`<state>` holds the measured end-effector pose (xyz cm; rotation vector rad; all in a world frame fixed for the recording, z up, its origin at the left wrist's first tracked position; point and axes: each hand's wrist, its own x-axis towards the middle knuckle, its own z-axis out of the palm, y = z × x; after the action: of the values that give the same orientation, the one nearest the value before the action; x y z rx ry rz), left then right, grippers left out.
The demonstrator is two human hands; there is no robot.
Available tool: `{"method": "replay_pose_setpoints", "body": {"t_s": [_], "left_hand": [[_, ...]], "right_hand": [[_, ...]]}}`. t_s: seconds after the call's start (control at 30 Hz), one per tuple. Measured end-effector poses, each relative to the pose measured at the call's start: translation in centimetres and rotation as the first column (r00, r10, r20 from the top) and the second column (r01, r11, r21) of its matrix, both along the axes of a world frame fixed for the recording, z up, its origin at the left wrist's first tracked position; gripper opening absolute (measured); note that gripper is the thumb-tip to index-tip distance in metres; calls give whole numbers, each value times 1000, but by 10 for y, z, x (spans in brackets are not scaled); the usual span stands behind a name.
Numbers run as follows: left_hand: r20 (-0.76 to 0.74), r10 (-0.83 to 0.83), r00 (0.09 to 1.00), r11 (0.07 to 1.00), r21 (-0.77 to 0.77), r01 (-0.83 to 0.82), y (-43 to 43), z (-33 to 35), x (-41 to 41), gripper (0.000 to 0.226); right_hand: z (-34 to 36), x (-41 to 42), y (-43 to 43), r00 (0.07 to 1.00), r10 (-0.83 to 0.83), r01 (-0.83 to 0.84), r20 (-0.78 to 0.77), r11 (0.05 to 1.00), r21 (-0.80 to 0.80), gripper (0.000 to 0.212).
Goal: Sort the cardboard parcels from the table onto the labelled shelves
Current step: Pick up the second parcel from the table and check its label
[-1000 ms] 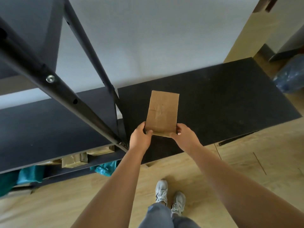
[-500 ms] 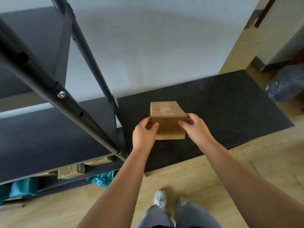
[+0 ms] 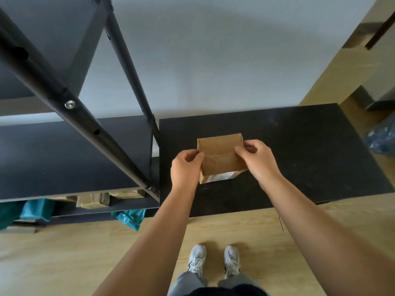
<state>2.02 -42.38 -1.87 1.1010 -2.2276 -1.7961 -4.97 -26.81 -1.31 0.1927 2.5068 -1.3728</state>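
Note:
I hold a small brown cardboard parcel (image 3: 220,155) above the black table (image 3: 299,146). My left hand (image 3: 186,167) grips its left side and my right hand (image 3: 256,160) grips its right side. A plain brown face points up at me. A white label shows on the parcel's near lower face. The black shelf unit (image 3: 64,154) stands to the left of the table, its nearest board bare.
A slanted black shelf post (image 3: 70,104) crosses the upper left. Lower shelves hold brown parcels (image 3: 94,199) and teal bags (image 3: 36,209). A blue plastic bag (image 3: 382,138) lies on the floor at the far right. My shoes (image 3: 213,259) stand on the wooden floor.
Both hands have turned the parcel over: it went from a long flat face up, to a taped end, to a plain face with the label below.

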Motion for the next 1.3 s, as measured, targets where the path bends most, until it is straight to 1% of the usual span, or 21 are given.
{"method": "replay_pose_setpoints", "body": {"t_s": [0.1, 0.23, 0.37, 0.43, 0.5, 0.6, 0.67, 0.8, 0.87, 0.97, 1.07, 1.17, 1.3], "left_hand": [[12, -11, 1000, 1000, -6, 11, -1, -4, -2, 34], [9, -59, 998, 995, 76, 58, 3, -6, -4, 37], [42, -14, 999, 994, 112, 9, 5, -14, 1, 34], [89, -53, 995, 996, 82, 46, 5, -19, 5, 38], [122, -135, 983, 991, 34, 132, 7, -23, 9, 38], [133, -185, 974, 982, 0, 186, 9, -31, 8, 33], [129, -177, 976, 983, -33, 183, 9, -31, 7, 32], [120, -162, 979, 982, -80, 172, 10, -30, 3, 21], [120, -128, 985, 988, -69, 136, 11, -30, 2, 25], [136, -69, 988, 996, -52, 76, 10, -30, 0, 38], [132, -18, 991, 998, -62, 26, 11, -31, -2, 36], [158, -27, 987, 996, -76, 40, 11, -35, -2, 34], [201, -99, 975, 991, -67, 115, 13, -44, 3, 34]], "right_hand": [[-3, -3, -2, 999, 41, -41, 8, 999, -12, 41], [-8, -6, -2, 994, 96, -92, 43, 992, -84, 47], [-11, -4, 5, 989, 109, -90, 97, 980, -179, 59], [-15, 0, 11, 979, 142, -108, 144, 970, -219, 67], [-21, 5, 17, 964, 184, -137, 194, 962, -235, 71], [-29, 8, 20, 942, 240, -194, 232, 959, -205, 74], [-32, 9, 19, 940, 261, -226, 219, 959, -173, 69], [-37, 6, 17, 963, 217, -202, 162, 974, -100, 55], [-36, 4, 16, 968, 199, -189, 153, 979, -79, 51], [-32, 3, 14, 977, 173, -167, 128, 984, -57, 45], [-32, 2, 12, 987, 131, -131, 89, 991, -5, 42], [-36, 0, 10, 984, 145, -147, 104, 989, 15, 44], [-44, 2, 8, 952, 253, -268, 171, 961, 71, 47]]}}
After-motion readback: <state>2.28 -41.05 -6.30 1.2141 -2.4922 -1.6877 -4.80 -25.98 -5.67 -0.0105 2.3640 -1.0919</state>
